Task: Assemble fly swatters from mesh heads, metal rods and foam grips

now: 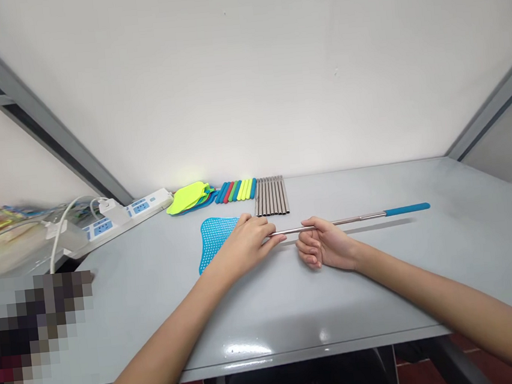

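Note:
A fly swatter with a blue perforated head [217, 237], a thin metal telescopic rod [344, 222] and a blue grip [407, 209] lies across the space before me, stretched out to the right. My left hand [253, 235] is closed on the rod close to the swatter head and hides part of that head. Farther along, my right hand [321, 243] pinches the rod between thumb and curled fingers, palm turned upward. The rod's shadow falls on the grey table [258, 312] beneath it.
Yellow and blue swatter heads [189, 197] lie piled at the back. Beside them are rows of coloured grips [236, 191] and metal tubes [271, 196]. A white power strip [142, 207] with plugged-in cables and plastic bags [11, 239] occupy the left side.

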Tool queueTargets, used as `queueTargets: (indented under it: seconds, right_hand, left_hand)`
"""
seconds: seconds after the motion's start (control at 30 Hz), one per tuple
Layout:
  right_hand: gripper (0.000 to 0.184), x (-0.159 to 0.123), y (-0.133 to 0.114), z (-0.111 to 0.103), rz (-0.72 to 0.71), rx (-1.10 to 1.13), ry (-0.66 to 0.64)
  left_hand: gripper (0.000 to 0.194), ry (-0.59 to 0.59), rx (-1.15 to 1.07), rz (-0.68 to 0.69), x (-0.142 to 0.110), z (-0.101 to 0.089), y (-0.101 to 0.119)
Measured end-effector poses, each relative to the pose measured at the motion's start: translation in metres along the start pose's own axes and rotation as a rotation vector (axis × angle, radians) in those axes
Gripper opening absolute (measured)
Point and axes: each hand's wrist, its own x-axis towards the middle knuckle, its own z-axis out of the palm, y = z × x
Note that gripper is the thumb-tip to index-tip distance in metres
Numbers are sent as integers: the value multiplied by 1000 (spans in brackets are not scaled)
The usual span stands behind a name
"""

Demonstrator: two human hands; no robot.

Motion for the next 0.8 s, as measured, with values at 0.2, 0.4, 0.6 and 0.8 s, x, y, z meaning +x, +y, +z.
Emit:
queueTargets:
  seconds: [0.2, 0.4, 0.6, 0.8]
  right_hand:
    - [40, -1, -4, -1, -8, 21, 7]
    - [43, -2, -4, 1, -37, -24, 17]
    - [46, -4, -7, 1, -68, -95, 48]
    - [49, -6, -9, 1, -102, -119, 37]
  left_hand:
    - [27, -31, -6, 73, -1, -5, -5]
    - [27, -16, -21, 66, -2, -11, -4]
    - [30, -8, -22, 48, -2, -14, -4]
    - [25, -13, -72, 56, -4, -17, -2]
